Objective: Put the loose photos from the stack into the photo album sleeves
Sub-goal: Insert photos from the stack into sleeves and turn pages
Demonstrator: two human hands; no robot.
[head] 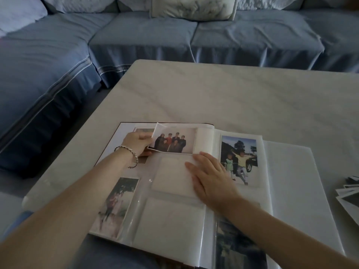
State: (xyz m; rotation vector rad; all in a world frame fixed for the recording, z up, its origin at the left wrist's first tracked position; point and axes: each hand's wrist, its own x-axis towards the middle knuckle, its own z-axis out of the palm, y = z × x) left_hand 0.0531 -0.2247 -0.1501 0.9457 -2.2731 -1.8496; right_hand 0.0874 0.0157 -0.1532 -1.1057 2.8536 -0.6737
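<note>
An open photo album (287,181) lies on the pale marble table (213,94) in front of me. My left hand (138,143), with a bracelet on the wrist, pinches the left edge of a group photo (172,141) at the top sleeve of the left page. The photo's right part lies in or at the sleeve mouth; I cannot tell how deep. My right hand (210,176) lies flat with straight fingers on the clear middle sleeve, pressing the page down. The stack of loose photos (349,195) sits at the table's right edge, partly cut off.
Filled sleeves show a children photo (239,159) on the right page and another print (114,206) at the lower left. A blue sofa (145,35) with a pale cushion (193,7) wraps round the table's far and left sides.
</note>
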